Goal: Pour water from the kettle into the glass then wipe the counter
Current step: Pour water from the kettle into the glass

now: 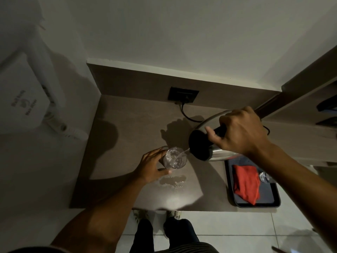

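Head view, counter seen from above.

Item 1. Kettle (215,152): steel body, black lid, at 3 o'clock of frame centre, tipped toward 9 o'clock. The right hand (240,132) has its fingers wrapped tight around the black handle.

Item 2. Glass (175,157): clear, upright on the counter (127,125), near centre. A thin stream of water (182,153) runs from the spout into its 3 o'clock side. The left hand (153,165) cups the glass from 9 o'clock, fingers curled loosely about the wall; how firmly it grips, I cannot tell.

Item 3. Puddle (173,180): spilled water on the counter, just beside the glass at its 6 o'clock.

Item 4. Tray (277,199): dark, at 4 o'clock, bearing a red cloth (246,183) and a second glass (265,177), partly hidden by the forearm.

Item 5. Socket (183,96) with cord (184,114): at 12 o'clock on the back panel.

Handling note, step in hand (pouring): by judgement, keep the tilt shallow and the spout close over the rim so the stream stays narrow; steady the glass; level the kettle before the brim. The cloth looks suited for the puddle afterwards.
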